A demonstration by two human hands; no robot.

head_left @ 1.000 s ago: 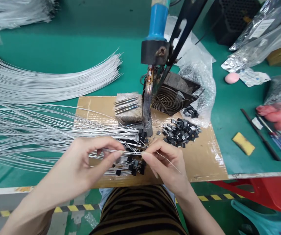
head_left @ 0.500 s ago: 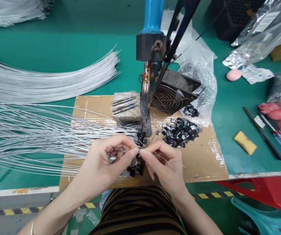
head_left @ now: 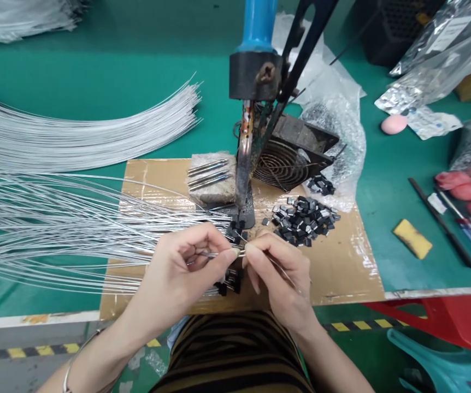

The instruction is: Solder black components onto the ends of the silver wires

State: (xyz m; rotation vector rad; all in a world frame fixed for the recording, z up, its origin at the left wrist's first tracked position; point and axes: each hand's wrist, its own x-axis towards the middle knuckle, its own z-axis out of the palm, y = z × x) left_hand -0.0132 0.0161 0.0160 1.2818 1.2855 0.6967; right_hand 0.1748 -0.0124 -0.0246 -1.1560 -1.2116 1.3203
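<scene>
My left hand is closed in a pinch on a white wire, thumb against forefinger. Just to its right, my right hand pinches with its thumb and forefinger at the wire's end. A thin silvery wire, like solder wire, runs through the right hand and pokes out past the fingers. Above both hands stands a soldering iron with a blue handle, its tip pointing down. Wired black connectors lie beneath and behind the fingers, partly hidden.
Loose black connectors are heaped on the cardboard. A fan sits behind the iron, and spare tips rest on a wrapped block. White wire bundles spread leftward. A yellow sponge lies right.
Both hands have shifted slightly right and opened a small gap between their fingertips, where a short length of wire now shows. The dark piece under the left fingertips is no longer visible.
</scene>
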